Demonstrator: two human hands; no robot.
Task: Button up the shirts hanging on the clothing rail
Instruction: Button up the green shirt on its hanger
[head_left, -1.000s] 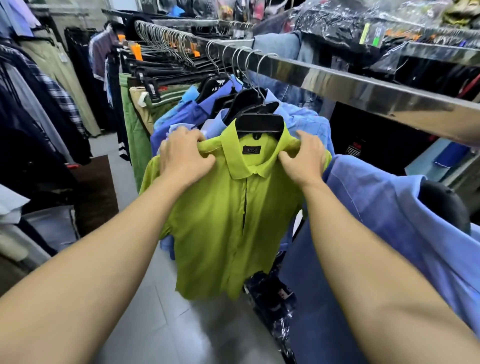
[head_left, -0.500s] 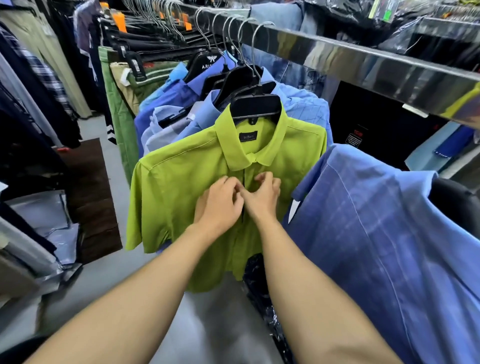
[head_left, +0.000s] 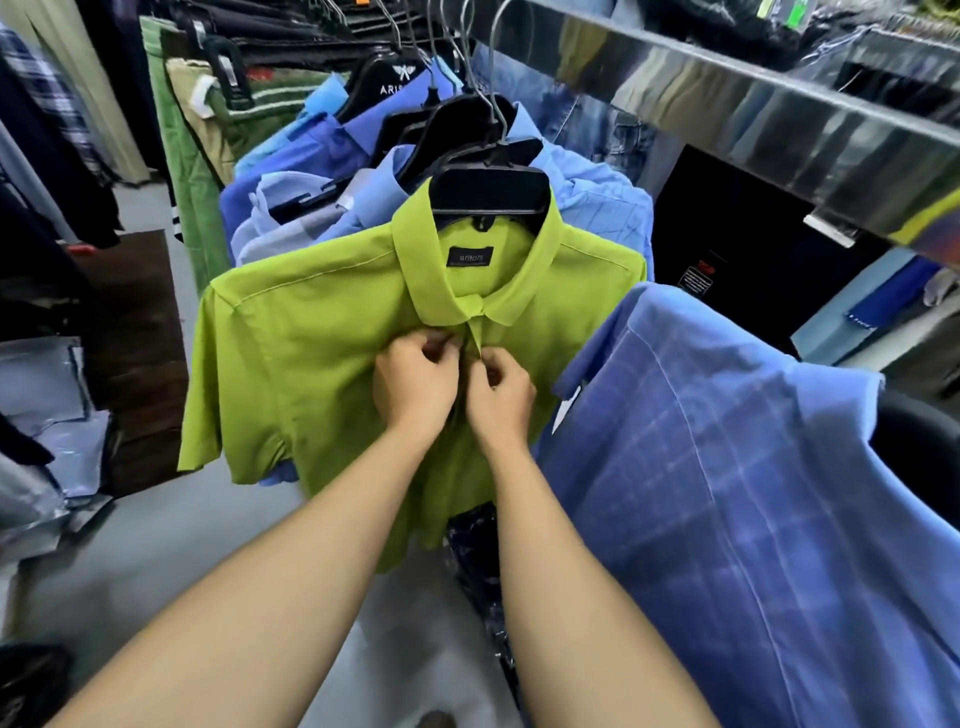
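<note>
Lime-green fabric is pinched by both hands at the front placket of the green shirt, just below the collar. The left hand grips the placket edge on its side with curled fingers; the right hand pinches the opposite edge, thumb and forefinger closed on the cloth. The two hands touch each other at the knuckles. Whether a button is between the fingers cannot be determined.

The green shirt hangs on a black hanger, hooked over the metal rail that runs from upper centre to the right edge. A blue checked shirt hangs just beside it at the right, nearer the camera, partly overlapping its sleeve. Behind the green shirt, pale blue shirts and darker blue ones crowd the same rail, followed by green trousers.

Grey floor lies below, with a brown mat at the left. Plastic-wrapped garments are stacked at the left edge.
</note>
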